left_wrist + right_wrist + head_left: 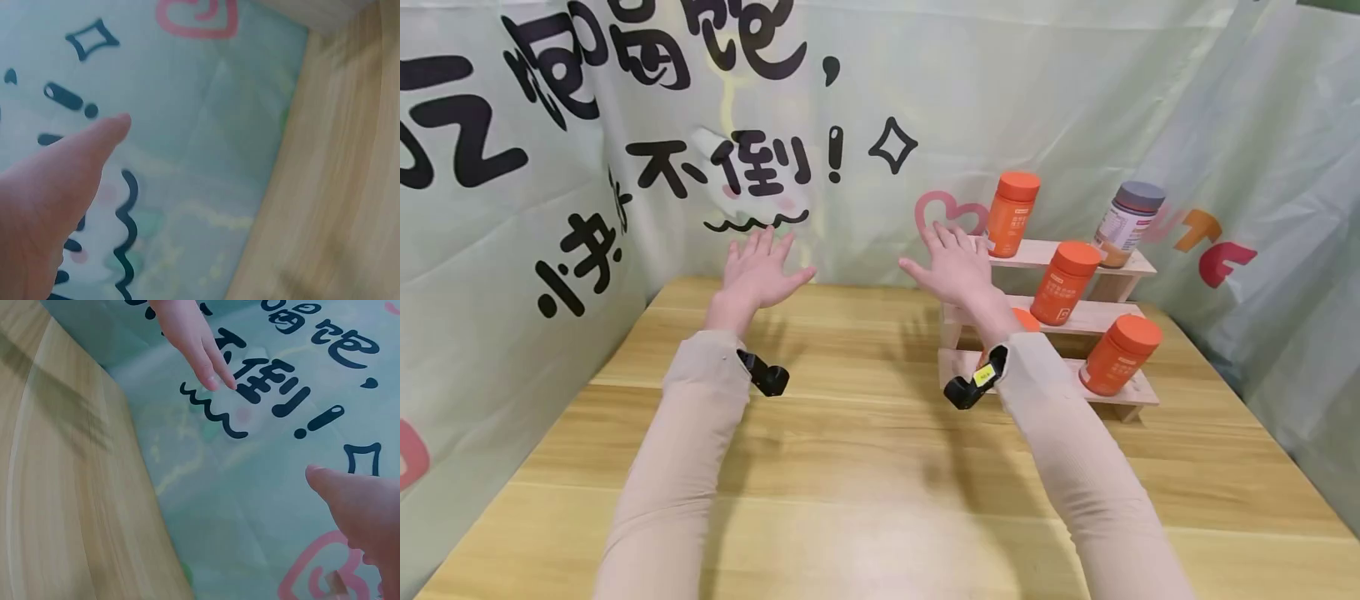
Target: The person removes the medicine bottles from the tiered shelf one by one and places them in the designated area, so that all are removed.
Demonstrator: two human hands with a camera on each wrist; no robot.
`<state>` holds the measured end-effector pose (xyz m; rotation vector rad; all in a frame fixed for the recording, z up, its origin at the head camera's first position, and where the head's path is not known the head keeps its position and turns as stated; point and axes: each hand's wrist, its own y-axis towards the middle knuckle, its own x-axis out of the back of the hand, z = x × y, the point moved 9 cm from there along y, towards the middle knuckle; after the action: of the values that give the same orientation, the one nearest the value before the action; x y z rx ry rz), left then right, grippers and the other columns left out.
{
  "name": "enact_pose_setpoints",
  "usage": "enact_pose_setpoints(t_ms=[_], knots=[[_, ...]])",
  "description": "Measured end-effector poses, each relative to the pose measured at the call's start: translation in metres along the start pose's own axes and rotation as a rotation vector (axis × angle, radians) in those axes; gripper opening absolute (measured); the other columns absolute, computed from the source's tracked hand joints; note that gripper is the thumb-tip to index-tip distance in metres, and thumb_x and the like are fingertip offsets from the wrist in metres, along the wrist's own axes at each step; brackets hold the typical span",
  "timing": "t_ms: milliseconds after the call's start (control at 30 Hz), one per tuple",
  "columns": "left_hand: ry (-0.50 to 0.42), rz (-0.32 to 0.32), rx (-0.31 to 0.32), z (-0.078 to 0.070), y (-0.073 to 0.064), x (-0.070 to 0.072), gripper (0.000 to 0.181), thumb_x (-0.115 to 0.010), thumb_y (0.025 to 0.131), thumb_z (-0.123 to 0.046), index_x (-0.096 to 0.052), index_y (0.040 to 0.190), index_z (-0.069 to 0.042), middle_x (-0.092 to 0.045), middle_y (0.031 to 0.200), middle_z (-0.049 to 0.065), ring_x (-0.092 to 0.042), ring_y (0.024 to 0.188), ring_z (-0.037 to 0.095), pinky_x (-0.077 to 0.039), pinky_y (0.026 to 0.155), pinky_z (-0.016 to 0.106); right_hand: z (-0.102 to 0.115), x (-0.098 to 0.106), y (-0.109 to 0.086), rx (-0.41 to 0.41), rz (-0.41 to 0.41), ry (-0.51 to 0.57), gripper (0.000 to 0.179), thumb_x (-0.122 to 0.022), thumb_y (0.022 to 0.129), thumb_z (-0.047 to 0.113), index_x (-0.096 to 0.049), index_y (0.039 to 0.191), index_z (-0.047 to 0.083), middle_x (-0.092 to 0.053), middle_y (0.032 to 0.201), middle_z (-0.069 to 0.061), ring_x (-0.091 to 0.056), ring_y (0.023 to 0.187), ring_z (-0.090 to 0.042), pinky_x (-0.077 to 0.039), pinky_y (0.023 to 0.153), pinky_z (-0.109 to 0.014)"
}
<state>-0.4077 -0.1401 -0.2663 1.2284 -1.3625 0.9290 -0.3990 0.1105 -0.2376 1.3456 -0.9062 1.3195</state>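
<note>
Printed pale cloth (865, 92) with dark lettering hangs behind and beside a wood-grain tabletop (865, 467), which carries a three-tier wooden stand (1108, 315). On the stand's top tier, an orange bottle (1011, 217) stands toward the left end and a grey-capped bottle (1126, 225) toward the right. One orange-lidded bottle (1064, 283) is on its middle tier, another orange container (1120, 357) at the right of its lowest tier, and a partly hidden jar (1026, 320) shows its orange lid behind the right forearm, at the stand's lower left. The right hand (957, 265) is raised near the top tier's left end; the left hand (757, 273) is well apart from the stand, to its left. Both hands have straight fingers (765, 242), slightly apart, thumbs pointing inward.
</note>
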Motion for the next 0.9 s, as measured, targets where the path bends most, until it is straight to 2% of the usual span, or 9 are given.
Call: enact_pose_setpoints(t_ms=[133, 267, 333, 467, 533, 633, 800, 900], knots=[[-0.025, -0.03, -0.013, -0.006, -0.005, 0.004, 0.091, -0.032, 0.085, -0.071, -0.006, 0.15, -0.014, 0.005, 0.154, 0.015, 0.008, 0.139, 0.033, 0.013, 0.108, 0.052, -0.004, 0.012, -0.011, 0.046, -0.039, 0.041, 0.078, -0.041, 0.089, 0.06, -0.022, 0.149, 0.012, -0.023, 0.152, -0.009, -0.018, 0.137, -0.032, -0.01, 0.11, -0.054], [-0.106, -0.062, -0.044, -0.016, -0.011, 0.006, 0.097, -0.044, 0.084, -0.067, -0.007, 0.149, -0.006, -0.002, 0.154, 0.017, 0.003, 0.14, 0.033, 0.008, 0.111, 0.048, -0.012, 0.025, -0.025, 0.096, -0.083, 0.184, 0.075, -0.048, 0.089, 0.055, -0.026, 0.147, 0.012, -0.032, 0.147, -0.011, -0.026, 0.134, -0.031, -0.021, 0.108, -0.051], [-0.182, -0.069, -0.064, -0.023, -0.014, 0.006, 0.098, -0.05, 0.083, -0.063, -0.008, 0.148, -0.002, -0.005, 0.153, 0.019, -0.001, 0.14, 0.033, 0.003, 0.112, 0.046, -0.021, 0.03, -0.034, 0.1, -0.092, 0.292, 0.074, -0.05, 0.089, 0.053, -0.027, 0.147, 0.011, -0.031, 0.147, -0.012, -0.027, 0.134, -0.03, -0.025, 0.107, -0.052], [-0.395, -0.056, -0.074, -0.037, -0.02, 0.0, 0.099, -0.059, 0.082, -0.055, -0.01, 0.147, 0.001, -0.01, 0.153, 0.018, -0.008, 0.14, 0.032, -0.008, 0.113, 0.043, -0.044, 0.037, -0.055, 0.068, -0.094, 0.502, 0.076, -0.053, 0.089, 0.051, -0.025, 0.147, 0.011, -0.029, 0.149, -0.012, -0.028, 0.134, -0.031, -0.028, 0.104, -0.054], [-0.499, -0.048, -0.058, -0.043, -0.023, -0.004, 0.098, -0.061, 0.082, -0.054, -0.01, 0.148, -0.002, -0.011, 0.153, 0.015, -0.011, 0.139, 0.031, -0.012, 0.113, 0.043, -0.055, 0.042, -0.067, 0.055, -0.106, 0.569, 0.075, -0.054, 0.089, 0.049, -0.024, 0.148, 0.012, -0.029, 0.149, -0.011, -0.027, 0.134, -0.032, -0.027, 0.104, -0.055], [-0.6, -0.074, -0.036, -0.053, -0.028, -0.011, 0.095, -0.062, 0.081, -0.054, -0.015, 0.148, -0.005, -0.018, 0.152, 0.012, -0.019, 0.138, 0.03, -0.018, 0.112, 0.043, -0.069, 0.05, -0.084, 0.061, -0.147, 0.642, 0.071, -0.056, 0.09, 0.042, -0.027, 0.147, 0.011, -0.031, 0.148, -0.011, -0.028, 0.133, -0.034, -0.027, 0.104, -0.056], [-0.759, -0.115, -0.031, -0.074, -0.036, -0.024, 0.09, -0.065, 0.081, -0.049, -0.021, 0.148, -0.008, -0.025, 0.151, 0.008, -0.023, 0.137, 0.023, -0.019, 0.112, 0.037, -0.094, 0.064, -0.111, 0.1, -0.231, 0.793, 0.062, -0.056, 0.093, 0.026, -0.028, 0.146, 0.008, -0.033, 0.146, -0.014, -0.028, 0.135, -0.029, -0.024, 0.109, -0.044], [-0.858, -0.102, -0.043, -0.09, -0.042, -0.033, 0.091, -0.07, 0.08, -0.043, -0.02, 0.148, -0.009, -0.027, 0.15, 0.007, -0.025, 0.136, 0.022, -0.019, 0.112, 0.034, -0.115, 0.068, -0.127, 0.084, -0.251, 0.835, 0.059, -0.054, 0.094, 0.019, -0.027, 0.146, 0.009, -0.032, 0.147, -0.014, -0.027, 0.135, -0.025, -0.026, 0.109, -0.026]])
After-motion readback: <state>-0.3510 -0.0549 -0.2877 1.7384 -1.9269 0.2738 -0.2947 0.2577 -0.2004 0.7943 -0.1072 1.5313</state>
